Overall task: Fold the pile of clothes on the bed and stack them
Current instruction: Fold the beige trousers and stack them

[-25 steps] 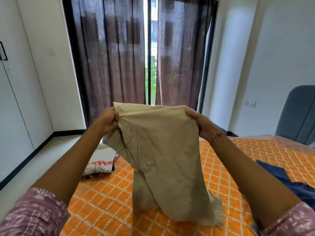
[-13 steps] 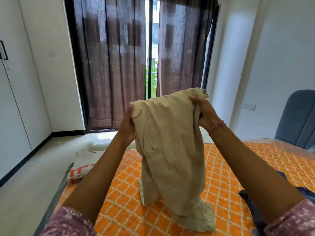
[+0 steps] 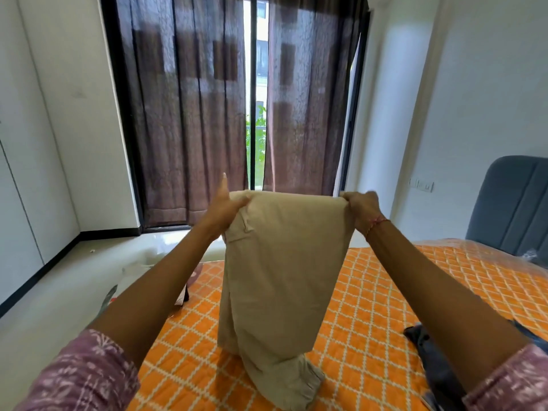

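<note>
A dark blue garment [image 3: 439, 369] lies by your right arm on the bed [image 3: 385, 292]. Its hem bunched on the bed, the beige garment [image 3: 281, 277] hangs from your hands: left hand [image 3: 226, 207] pinching one corner, forefinger straight; right hand [image 3: 360, 207] seemingly curled round the other

Bkgd: dark brown sheer curtains [image 3: 192, 114] hang over black-framed glass door, narrow gap at ctr showing green foliage [image 3: 257, 137] outside. White walls L & R, black skirting [image 3: 38, 277] along glossy pale floor [image 3: 44, 307]; wardrobe panel [image 3: 14, 203] far L. Grey-blue padded headboard [image 3: 513, 203] at R edge, w/ white switch plate [image 3: 421, 184] on wall just beside it.
</note>
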Action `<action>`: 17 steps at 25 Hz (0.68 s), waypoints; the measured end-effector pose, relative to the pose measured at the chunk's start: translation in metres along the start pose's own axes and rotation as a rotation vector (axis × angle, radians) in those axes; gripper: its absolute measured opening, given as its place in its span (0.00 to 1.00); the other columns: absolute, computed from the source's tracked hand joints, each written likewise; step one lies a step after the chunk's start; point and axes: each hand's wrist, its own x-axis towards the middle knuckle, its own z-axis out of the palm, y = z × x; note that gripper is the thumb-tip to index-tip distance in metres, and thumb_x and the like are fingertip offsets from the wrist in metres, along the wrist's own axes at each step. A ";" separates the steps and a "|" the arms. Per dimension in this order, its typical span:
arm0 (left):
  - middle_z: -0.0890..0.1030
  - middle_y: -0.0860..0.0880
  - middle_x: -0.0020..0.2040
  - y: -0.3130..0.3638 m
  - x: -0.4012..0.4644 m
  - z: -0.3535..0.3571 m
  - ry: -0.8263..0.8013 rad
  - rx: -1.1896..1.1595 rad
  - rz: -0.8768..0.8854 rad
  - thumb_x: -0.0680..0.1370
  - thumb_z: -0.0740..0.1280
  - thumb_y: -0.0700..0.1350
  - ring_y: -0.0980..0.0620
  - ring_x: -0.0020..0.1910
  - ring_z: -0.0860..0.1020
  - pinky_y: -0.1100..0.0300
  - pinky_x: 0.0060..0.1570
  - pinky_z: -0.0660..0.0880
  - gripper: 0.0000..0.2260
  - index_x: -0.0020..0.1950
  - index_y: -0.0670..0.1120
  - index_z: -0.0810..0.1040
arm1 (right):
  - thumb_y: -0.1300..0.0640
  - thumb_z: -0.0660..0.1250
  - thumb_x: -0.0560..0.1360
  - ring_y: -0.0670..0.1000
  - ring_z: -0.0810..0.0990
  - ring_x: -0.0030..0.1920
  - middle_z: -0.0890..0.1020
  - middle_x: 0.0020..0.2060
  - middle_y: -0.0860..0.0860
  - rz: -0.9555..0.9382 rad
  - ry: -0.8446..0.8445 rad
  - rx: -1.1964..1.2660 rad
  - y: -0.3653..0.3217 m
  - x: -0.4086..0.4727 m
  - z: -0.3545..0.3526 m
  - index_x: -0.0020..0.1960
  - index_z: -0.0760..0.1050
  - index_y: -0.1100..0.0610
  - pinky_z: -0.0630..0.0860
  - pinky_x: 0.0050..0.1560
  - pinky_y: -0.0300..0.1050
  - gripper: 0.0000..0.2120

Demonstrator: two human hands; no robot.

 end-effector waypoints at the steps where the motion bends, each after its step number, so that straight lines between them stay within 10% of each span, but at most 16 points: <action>1: 0.70 0.43 0.67 0.009 0.003 -0.004 0.024 -0.191 -0.018 0.80 0.63 0.42 0.45 0.62 0.72 0.58 0.55 0.72 0.29 0.77 0.41 0.54 | 0.54 0.75 0.64 0.55 0.75 0.57 0.72 0.58 0.54 0.020 -0.054 0.010 -0.010 -0.001 -0.001 0.71 0.63 0.62 0.75 0.49 0.50 0.40; 4: 0.83 0.45 0.47 0.027 0.009 -0.011 -0.112 -0.600 -0.090 0.78 0.61 0.42 0.48 0.44 0.80 0.62 0.37 0.79 0.14 0.60 0.38 0.76 | 0.43 0.78 0.60 0.55 0.77 0.58 0.73 0.62 0.56 -0.071 -0.223 0.192 -0.022 0.002 0.000 0.73 0.58 0.57 0.78 0.52 0.52 0.50; 8: 0.76 0.44 0.52 0.017 0.006 -0.006 -0.053 -0.512 -0.158 0.76 0.63 0.42 0.49 0.37 0.77 0.65 0.24 0.74 0.18 0.65 0.37 0.73 | 0.54 0.68 0.76 0.54 0.64 0.71 0.60 0.75 0.56 -0.144 -0.116 -0.008 -0.011 0.003 0.007 0.78 0.49 0.55 0.64 0.70 0.50 0.38; 10: 0.81 0.43 0.42 0.019 -0.002 -0.005 -0.122 -0.566 -0.220 0.78 0.59 0.50 0.49 0.33 0.79 0.64 0.30 0.77 0.18 0.45 0.40 0.83 | 0.55 0.68 0.76 0.54 0.70 0.67 0.66 0.72 0.57 -0.211 -0.150 0.076 -0.017 0.000 0.008 0.75 0.61 0.56 0.71 0.64 0.48 0.30; 14: 0.76 0.39 0.60 0.027 0.004 0.000 -0.072 -0.496 -0.130 0.72 0.71 0.47 0.42 0.55 0.78 0.55 0.45 0.77 0.33 0.72 0.37 0.64 | 0.43 0.74 0.64 0.55 0.78 0.57 0.72 0.67 0.56 -0.023 -0.348 0.088 -0.011 -0.012 0.008 0.77 0.54 0.53 0.79 0.47 0.49 0.48; 17: 0.80 0.43 0.44 0.030 0.008 -0.005 -0.096 -0.556 -0.213 0.76 0.68 0.46 0.49 0.38 0.80 0.60 0.33 0.78 0.16 0.58 0.37 0.76 | 0.59 0.68 0.75 0.55 0.78 0.52 0.70 0.63 0.55 0.021 -0.319 0.086 -0.007 0.002 0.005 0.78 0.49 0.51 0.77 0.46 0.51 0.38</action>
